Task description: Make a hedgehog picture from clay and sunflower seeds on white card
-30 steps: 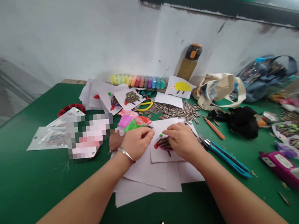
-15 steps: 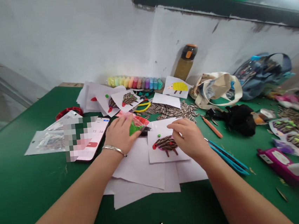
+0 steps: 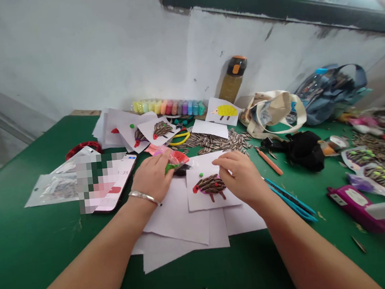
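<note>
My left hand [image 3: 152,178], with a silver bangle at its wrist, is closed over small plastic packets of clay; a green clay packet [image 3: 172,166] shows at its thumb and fingertips. Fingers curled into a pinch, my right hand [image 3: 239,175] hovers by the right side of a white card [image 3: 198,201]. Whatever the pinch holds, if anything, is too small to make out. On the card is a hedgehog [image 3: 210,186] of striped sunflower seeds, with a red clay face, brown legs, and red and pink dots. A green dot [image 3: 201,175] sits above it. My right hand hides part of the card.
Loose paper sheets [image 3: 183,227] lie under the card. A phone [image 3: 116,186] is at left. Sunflower seeds [image 3: 212,141], finished cards [image 3: 159,130] and a row of coloured clay [image 3: 168,108] lie behind. Blue tweezers [image 3: 291,198], an orange pen-like tool [image 3: 269,160] and a magenta glue gun [image 3: 358,208] lie right.
The view has shifted slightly, so most things sit a little further left. Less of the green packet shows beside my left hand. My right hand keeps its pinch by the card.
</note>
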Demonstrator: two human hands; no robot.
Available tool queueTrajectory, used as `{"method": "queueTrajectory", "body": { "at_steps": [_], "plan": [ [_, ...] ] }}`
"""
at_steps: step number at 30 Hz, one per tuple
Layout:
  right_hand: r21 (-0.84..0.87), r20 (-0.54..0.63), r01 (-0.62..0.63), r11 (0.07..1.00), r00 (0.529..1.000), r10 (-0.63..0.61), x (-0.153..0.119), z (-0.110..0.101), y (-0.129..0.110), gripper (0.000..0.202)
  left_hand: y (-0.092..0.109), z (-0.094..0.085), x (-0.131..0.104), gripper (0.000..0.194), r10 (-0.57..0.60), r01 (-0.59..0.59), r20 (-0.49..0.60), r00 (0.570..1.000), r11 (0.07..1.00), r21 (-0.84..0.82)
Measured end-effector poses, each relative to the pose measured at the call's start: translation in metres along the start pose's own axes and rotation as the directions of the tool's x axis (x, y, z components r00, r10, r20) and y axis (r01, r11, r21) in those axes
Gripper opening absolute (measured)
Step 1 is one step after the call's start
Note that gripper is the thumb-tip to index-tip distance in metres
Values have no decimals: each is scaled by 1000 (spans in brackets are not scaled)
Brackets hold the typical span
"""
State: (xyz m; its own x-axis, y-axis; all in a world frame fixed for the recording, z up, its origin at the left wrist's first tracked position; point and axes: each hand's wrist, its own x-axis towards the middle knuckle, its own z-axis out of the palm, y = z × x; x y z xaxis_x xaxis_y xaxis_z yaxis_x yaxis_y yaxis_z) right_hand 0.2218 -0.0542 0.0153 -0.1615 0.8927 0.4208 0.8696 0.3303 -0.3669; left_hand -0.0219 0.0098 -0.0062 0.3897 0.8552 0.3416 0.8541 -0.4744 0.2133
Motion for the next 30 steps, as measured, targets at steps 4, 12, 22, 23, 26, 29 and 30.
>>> {"method": "queueTrajectory", "body": {
  "at_steps": [4, 12, 22, 23, 26, 29, 30],
  "plan": [
    [31, -20, 13, 999, 1000, -12, 0, 1, 1, 32, 4, -6, -1, 49, -35, 27, -91, 995, 996, -85],
    [408, 100, -218, 887, 976, 194, 1, -2, -21, 22, 36, -27, -11, 55, -178, 181, 67, 982, 762, -622],
    [732, 372, -458, 504, 889, 267, 1, -5, -29, 15, 48, -24, -8, 80, -51, 394, 398, 916, 296, -870],
    [740, 355, -453, 497, 891, 283, 2, -5, -29, 14, 48, -24, -8, 75, -23, 413, 422, 906, 254, -875],
    [752, 324, -441, 490, 895, 308, 2, -7, -29, 14, 47, -27, -6, 39, 29, 429, 451, 892, 261, -865],
    [759, 303, -424, 495, 902, 309, 2, -7, -27, 15, 47, -30, -5, 25, -2, 405, 429, 903, 333, -852],
    [763, 288, -415, 496, 905, 314, 2, -7, -26, 15, 46, -30, -4, 26, -18, 402, 420, 907, 331, -854]
  ]
}}
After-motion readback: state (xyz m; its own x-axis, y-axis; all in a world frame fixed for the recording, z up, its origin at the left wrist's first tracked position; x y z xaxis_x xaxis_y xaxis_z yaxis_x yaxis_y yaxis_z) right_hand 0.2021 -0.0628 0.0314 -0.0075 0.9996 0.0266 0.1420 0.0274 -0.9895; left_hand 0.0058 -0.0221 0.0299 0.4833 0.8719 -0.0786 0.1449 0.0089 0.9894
